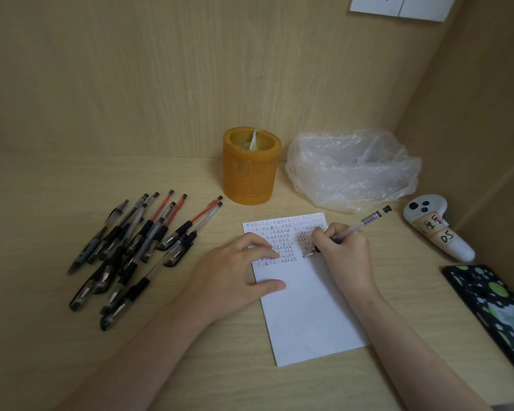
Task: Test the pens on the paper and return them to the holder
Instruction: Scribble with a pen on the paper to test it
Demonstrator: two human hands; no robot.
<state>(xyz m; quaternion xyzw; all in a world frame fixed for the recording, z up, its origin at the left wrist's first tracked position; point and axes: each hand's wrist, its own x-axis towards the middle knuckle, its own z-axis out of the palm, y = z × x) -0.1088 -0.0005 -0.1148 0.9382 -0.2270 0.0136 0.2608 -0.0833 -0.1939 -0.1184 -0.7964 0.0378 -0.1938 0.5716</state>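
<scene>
A white sheet of paper (306, 310) lies on the desk, its upper part filled with rows of small black and red marks. My right hand (346, 256) grips a clear pen (368, 221), tip down on the paper at the right of the marks. My left hand (235, 277) rests flat on the paper's left edge, fingers spread over the marks. A pile of several black and red pens (140, 247) lies to the left. The orange cylindrical holder (250, 167) stands upright behind the paper, with only a pale scrap visible inside.
A crumpled clear plastic bag (353, 170) sits right of the holder. A white controller with a handwritten label (436, 226) lies at the right, and a dark phone with green spots (496, 310) near the right edge. Wooden walls close in the back and right.
</scene>
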